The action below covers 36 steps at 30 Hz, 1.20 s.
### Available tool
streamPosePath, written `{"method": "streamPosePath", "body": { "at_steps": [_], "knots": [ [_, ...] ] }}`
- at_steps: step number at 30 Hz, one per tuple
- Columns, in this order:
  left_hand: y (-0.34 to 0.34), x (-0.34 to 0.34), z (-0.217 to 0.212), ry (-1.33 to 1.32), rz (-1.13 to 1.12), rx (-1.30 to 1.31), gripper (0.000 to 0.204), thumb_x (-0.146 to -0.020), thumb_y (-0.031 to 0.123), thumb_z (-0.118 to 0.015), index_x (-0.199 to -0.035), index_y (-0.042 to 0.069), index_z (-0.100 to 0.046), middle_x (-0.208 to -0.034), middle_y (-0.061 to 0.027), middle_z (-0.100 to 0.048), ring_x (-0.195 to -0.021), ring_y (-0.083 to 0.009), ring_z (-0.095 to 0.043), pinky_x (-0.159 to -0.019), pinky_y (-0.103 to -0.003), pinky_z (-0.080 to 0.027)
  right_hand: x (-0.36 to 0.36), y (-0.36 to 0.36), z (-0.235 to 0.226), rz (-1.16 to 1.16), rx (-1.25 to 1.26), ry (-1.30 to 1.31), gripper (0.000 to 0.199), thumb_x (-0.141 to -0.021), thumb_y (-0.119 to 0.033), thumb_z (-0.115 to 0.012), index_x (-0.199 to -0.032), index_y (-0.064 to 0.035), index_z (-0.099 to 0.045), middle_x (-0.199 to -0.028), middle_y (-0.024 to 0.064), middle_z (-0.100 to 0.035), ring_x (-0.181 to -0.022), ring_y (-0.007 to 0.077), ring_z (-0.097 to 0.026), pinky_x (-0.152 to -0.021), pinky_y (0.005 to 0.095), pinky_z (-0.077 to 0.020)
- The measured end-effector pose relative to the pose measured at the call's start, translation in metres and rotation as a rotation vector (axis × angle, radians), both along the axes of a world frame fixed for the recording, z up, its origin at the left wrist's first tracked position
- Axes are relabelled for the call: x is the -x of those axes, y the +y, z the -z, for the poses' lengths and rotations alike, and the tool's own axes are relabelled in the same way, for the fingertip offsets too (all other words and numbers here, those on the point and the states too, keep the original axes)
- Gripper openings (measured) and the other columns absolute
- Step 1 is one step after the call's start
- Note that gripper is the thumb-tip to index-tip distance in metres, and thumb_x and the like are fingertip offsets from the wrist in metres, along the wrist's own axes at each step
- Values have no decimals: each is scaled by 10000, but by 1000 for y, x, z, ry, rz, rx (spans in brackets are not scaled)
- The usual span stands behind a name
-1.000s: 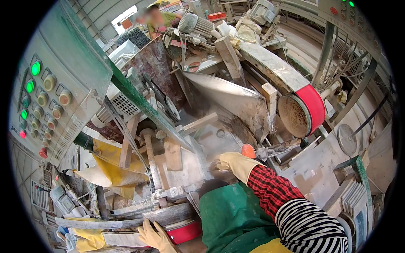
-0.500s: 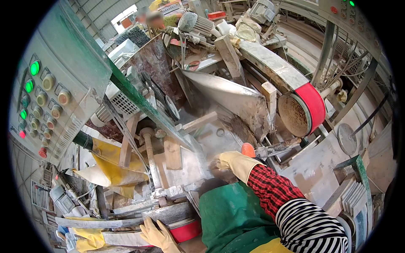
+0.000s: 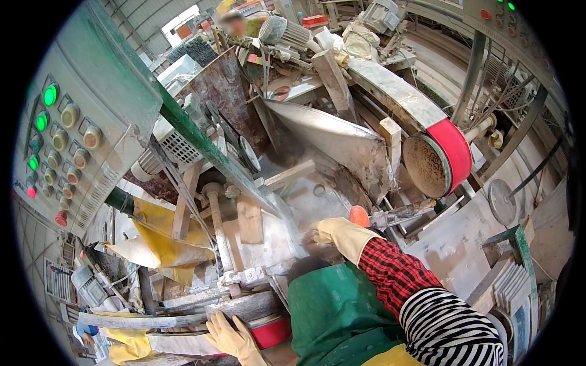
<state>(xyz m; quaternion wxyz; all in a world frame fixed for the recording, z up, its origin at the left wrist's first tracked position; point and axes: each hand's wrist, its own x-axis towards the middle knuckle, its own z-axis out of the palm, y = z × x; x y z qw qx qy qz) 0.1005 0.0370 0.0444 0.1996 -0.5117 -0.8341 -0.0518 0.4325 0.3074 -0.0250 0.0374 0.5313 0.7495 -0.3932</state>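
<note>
My left hand point(image 3: 232, 337), in a cream rubber glove, lies with fingers spread at the lower middle. Its fingertips touch the grey roller-like piece point(image 3: 247, 307) above a pale belt point(image 3: 183, 343) with a red end section point(image 3: 271, 332). My right hand point(image 3: 343, 238), gloved alike, reaches over the dusty metal surface point(image 3: 293, 204) ahead of me. Its fingers point left and down, and their tips blur into the dust, so I cannot make out a grip. Just beyond that wrist shows a rounded orange piece point(image 3: 359, 216).
On the left stands a control panel point(image 3: 79, 140) with lit green and red buttons. A second belt with a red end point(image 3: 450, 155) runs at the right. Stacked flat pieces point(image 3: 511, 285) sit in a green frame. A motor point(image 3: 284, 33) and another person point(image 3: 233, 25) are at the back.
My left hand has shifted slightly right and up along the belt. The person at the back has moved a little to the right. My right hand stays almost in place.
</note>
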Motion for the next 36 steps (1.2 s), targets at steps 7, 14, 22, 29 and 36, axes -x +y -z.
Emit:
{"method": "streamPosePath", "body": {
  "at_steps": [7, 14, 22, 29, 36],
  "knots": [
    [3, -14, -8, -10, 38, 7, 495, -933, 326, -599, -1324, 23, -580, -1357, -181, -585, -1293, -421, -476, -1101, -569, -290, 2, 4, 15, 17, 2, 5, 500, -877, -305, -578, -1374, -255, -579, -1302, 80, -655, -1177, 324, -628, -980, 442, -504],
    [-3, -19, -14, 33, 126, 2, 494, -908, 325, -630, -1291, 15, -589, -1332, -183, -585, -1250, -426, -489, -1060, -568, -319, 0, 3, 8, 13, 8, 29, 493, -869, -302, -596, -1359, -251, -590, -1327, 34, -644, -1195, 310, -620, -986, 429, -507],
    [-49, 40, -4, -68, -82, 22, 481, -953, 444, -621, -1269, 83, -657, -1448, -276, -461, -1287, -414, -487, -1029, -530, -448, 2, 5, 13, -12, -4, 74, 492, -884, -350, -592, -1367, -259, -580, -1313, 100, -640, -1177, 331, -618, -984, 430, -498],
    [-35, 21, -8, -701, -193, -157, 513, -929, 353, -682, -1302, 11, -595, -1556, -218, -319, -1315, -364, -448, -1025, -467, -479, 1, 2, 9, 75, 40, 96, 510, -875, -402, -614, -1362, -255, -582, -1324, 102, -635, -1184, 333, -615, -1003, 430, -489],
    [-56, 51, 8, -1137, 43, -406, 532, -837, 165, -761, -1290, -13, -545, -1216, -176, -565, -1081, -293, -545, -984, -381, -456, 8, 10, 31, 157, -116, 533, 533, -851, -403, -634, -1359, -247, -602, -1300, 135, -651, -1192, 326, -617, -1017, 414, -482]
  ]
}}
